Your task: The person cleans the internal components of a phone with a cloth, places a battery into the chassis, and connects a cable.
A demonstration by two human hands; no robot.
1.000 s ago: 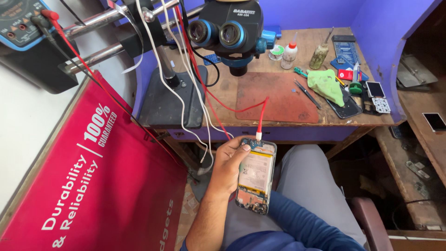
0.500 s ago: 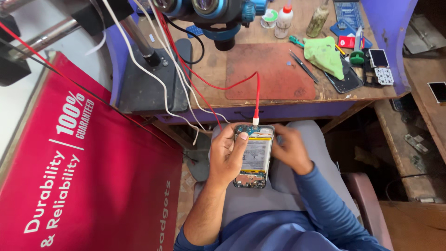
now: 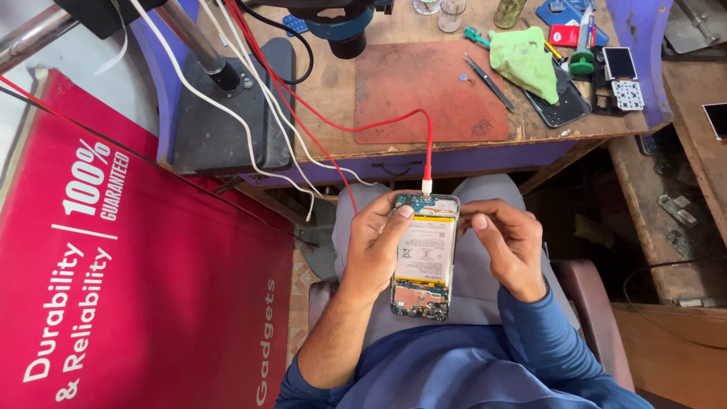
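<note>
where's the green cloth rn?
Head view, upper right: the green cloth lies on the wooden bench, right of the red mat, beside the black tweezers.

1. I see bright, even daylight; colours are strong.
2. Shadows are soft and short under the counter (image 3: 454, 155) edge; the floor at right is dim.
3. Focus is sharp centre; there's mild wide-angle bending at the edges.
4. There's slight glare on the metal pole (image 3: 30, 38), and no motion blur.

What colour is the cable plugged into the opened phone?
Red cable with a white plug, entering the opened phone; head view.
</note>
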